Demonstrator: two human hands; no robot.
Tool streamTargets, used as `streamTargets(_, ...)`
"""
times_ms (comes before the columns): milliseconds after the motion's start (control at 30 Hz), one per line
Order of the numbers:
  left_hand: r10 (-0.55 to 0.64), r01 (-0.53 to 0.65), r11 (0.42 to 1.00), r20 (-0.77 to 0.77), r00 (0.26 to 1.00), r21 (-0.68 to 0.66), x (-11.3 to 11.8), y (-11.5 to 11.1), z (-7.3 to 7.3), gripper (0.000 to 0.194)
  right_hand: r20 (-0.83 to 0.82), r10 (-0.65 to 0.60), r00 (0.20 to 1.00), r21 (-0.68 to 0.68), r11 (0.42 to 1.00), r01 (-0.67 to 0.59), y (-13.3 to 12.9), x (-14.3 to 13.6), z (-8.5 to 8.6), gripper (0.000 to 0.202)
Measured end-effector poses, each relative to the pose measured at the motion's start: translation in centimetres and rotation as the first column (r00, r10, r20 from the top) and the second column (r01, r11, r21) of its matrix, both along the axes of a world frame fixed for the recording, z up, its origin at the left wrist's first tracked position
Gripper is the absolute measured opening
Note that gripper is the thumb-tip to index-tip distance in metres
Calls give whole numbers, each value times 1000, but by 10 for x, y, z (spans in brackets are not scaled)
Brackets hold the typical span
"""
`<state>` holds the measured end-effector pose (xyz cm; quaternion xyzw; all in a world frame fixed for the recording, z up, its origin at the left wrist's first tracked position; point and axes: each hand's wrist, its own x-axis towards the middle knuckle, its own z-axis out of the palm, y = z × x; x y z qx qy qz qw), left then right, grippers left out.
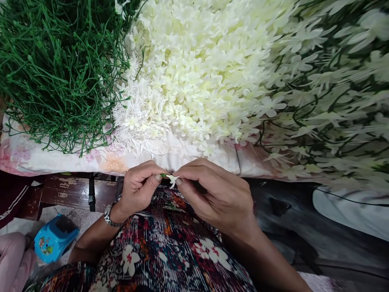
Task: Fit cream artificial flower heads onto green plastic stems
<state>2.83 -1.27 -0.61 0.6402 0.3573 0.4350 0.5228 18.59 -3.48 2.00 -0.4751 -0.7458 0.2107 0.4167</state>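
Above my lap, both hands meet at the table's near edge. Between thumb and forefinger, my left hand [140, 187] pinches a green plastic stem [163, 175], of which only the tip shows. A small white artificial flower piece [172, 180] sits at that tip, its narrow parts spread out. My right hand [219, 194] is closed in a pinch on this white piece. Beyond my hands lie a heap of green stems [60, 73], a small pile of thin white stamens [138, 111] and a large mound of cream petals [206, 73].
Flowers on green stems [334, 105] crowd the right side of the table. A floral cloth [67, 158] covers the tabletop. At lower left are a wooden bench [67, 190], a blue plastic stool [53, 241] and another person's pink-clad leg [13, 255].
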Motion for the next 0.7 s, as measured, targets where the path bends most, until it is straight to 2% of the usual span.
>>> streamTargets(267,-17,24,996,-75,997,87,2,2,2,16,160,51,986,-12,999,-49,2,5,5,8)
streamTargets(533,-59,64,995,66,996,-80,3,-1,-9,15,161,81,984,-33,996,-77,0,8,3,9)
streamTargets(700,-130,132,990,31,991,-57,0,2,-8,14,142,153,978,-120,983,-136,2,11,4,8)
